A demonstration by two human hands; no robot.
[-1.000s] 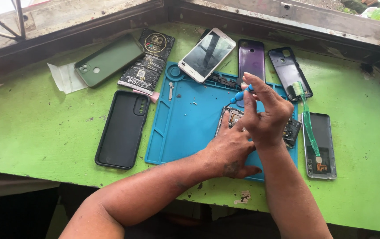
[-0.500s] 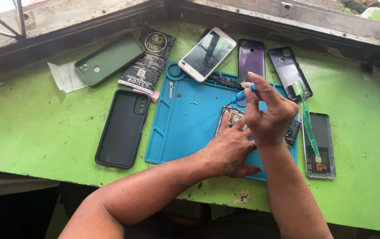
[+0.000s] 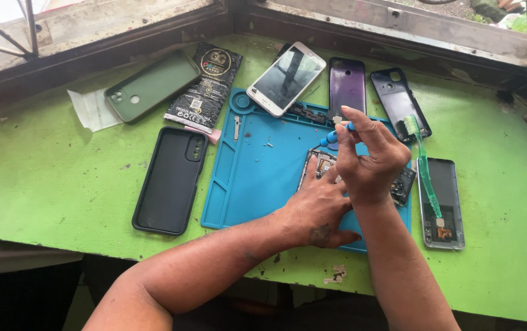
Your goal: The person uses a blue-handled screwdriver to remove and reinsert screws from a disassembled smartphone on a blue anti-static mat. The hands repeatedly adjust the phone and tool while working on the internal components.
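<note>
My left hand [image 3: 317, 205] lies flat on an opened phone [image 3: 322, 165] on the blue work mat [image 3: 257, 171], pressing it down. My right hand [image 3: 368, 156] hovers over the same phone, fingers pinched around a small blue-handled screwdriver [image 3: 332, 136] whose tip points down toward the phone's inside. Most of the opened phone is hidden under both hands. A dark circuit part [image 3: 403, 184] shows just right of my right hand.
On the green table [image 3: 42, 178]: a black phone case [image 3: 170, 179], a green case [image 3: 151, 86], a black packet [image 3: 205, 87], a white-framed phone [image 3: 286, 78], a purple back cover [image 3: 346, 89], a dark back cover [image 3: 398, 102], a green toothbrush [image 3: 424, 165] on a phone back [image 3: 441, 202].
My right hand has shifted slightly, twisting the screwdriver over the opened phone. My left hand stays put on the phone.
</note>
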